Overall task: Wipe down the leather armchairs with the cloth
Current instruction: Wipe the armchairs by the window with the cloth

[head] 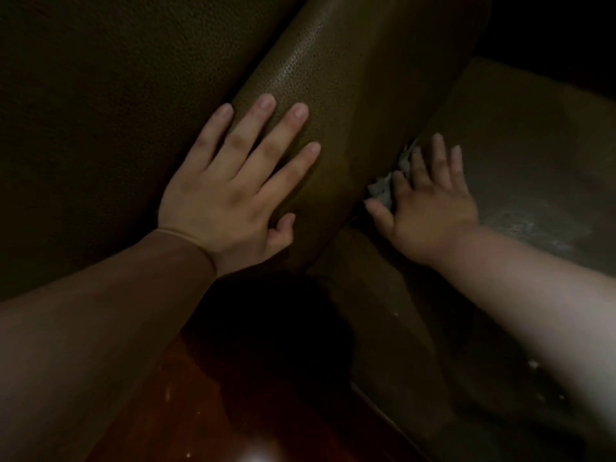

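A dark olive-brown leather armchair fills the view; its rounded armrest [333, 78] runs diagonally from the top centre down to the middle. My left hand [233, 191] lies flat on the armrest with fingers straight and spread. My right hand [430, 201] presses a pale grey-white cloth [383, 190] into the crease between the armrest and the seat cushion [533, 155], fingers extended. Most of the cloth is hidden under the hand.
A glossy reddish-brown wooden floor [206, 411] shows at the bottom. The seat's front edge [383, 345] carries a few pale specks. A second dark leather surface [100, 111] rises at the left. The scene is dim.
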Motion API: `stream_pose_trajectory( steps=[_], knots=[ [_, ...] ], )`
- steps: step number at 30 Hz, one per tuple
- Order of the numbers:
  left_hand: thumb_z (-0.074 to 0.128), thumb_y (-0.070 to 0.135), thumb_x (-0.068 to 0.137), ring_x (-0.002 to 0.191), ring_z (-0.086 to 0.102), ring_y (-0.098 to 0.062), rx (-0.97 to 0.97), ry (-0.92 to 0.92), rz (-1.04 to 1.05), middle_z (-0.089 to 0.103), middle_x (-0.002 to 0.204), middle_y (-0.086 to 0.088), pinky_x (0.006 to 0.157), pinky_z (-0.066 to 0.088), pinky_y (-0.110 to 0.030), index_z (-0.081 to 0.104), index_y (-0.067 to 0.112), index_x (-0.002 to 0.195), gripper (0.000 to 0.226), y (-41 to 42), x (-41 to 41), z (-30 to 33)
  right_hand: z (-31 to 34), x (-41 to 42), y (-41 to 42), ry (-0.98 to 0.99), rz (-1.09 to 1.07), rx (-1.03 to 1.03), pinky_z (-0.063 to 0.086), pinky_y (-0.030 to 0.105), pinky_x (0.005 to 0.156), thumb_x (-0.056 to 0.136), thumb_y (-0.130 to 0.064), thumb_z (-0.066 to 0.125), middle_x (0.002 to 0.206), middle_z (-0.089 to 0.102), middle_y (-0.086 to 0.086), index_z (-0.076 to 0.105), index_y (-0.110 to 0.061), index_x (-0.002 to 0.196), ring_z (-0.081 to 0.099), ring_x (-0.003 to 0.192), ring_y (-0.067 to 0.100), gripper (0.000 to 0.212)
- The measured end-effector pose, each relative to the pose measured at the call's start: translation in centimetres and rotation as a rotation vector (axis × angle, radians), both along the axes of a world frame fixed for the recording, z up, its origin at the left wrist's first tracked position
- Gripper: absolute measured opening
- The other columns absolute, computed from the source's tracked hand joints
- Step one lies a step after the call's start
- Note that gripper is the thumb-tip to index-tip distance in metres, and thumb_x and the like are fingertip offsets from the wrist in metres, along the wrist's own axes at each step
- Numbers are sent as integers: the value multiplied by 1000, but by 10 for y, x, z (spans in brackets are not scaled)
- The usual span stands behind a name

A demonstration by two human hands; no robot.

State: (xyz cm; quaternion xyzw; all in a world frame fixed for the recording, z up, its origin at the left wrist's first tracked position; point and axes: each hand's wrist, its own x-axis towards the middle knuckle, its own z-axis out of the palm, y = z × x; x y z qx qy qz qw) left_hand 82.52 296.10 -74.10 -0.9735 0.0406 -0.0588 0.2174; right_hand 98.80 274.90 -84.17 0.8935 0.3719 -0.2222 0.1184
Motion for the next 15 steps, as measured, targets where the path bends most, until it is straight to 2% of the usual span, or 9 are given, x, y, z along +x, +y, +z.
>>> stream_pose_trajectory(
  steps=[5,7,9,11,12,15],
  knots=[
    [55,48,92,158,18,-41,11,14,13,19,174,-14,126,11,-58,38,20,162,77,0,0,2,-9,-41,30,31,-255,154,-8,59,127,109,-45,17,170,4,27,26,1,161,-11,157,45,70],
    [53,49,93,159,17,-41,25,26,18,19,174,-15,126,11,-59,37,20,162,77,0,0,2,-16,-47,39,1,-367,248,-7,57,127,106,-36,26,170,7,29,24,4,160,-6,158,44,67],
    [51,49,95,158,18,-42,34,28,7,20,174,-15,127,11,-60,36,19,162,75,1,1,1,-26,-46,42,-30,-415,255,-7,56,128,103,-35,31,169,7,30,19,6,160,-4,158,44,72],
    [49,49,95,158,18,-42,42,32,13,19,174,-15,127,11,-60,35,19,162,75,0,0,1,-29,-56,37,-43,-323,231,-3,57,128,101,-40,35,168,10,31,20,7,160,-1,158,45,77],
    [49,49,95,159,17,-42,44,35,18,18,174,-15,127,11,-59,34,20,163,75,0,0,1,-28,-68,29,-51,-219,235,1,58,128,99,-42,40,167,17,32,26,7,159,6,157,46,78],
    [48,49,96,159,15,-41,42,50,21,16,175,-14,127,8,-58,31,20,164,76,-1,1,3,-24,-135,-20,39,270,357,26,62,123,85,-39,64,152,46,33,57,8,141,38,145,51,74]
  ],
)
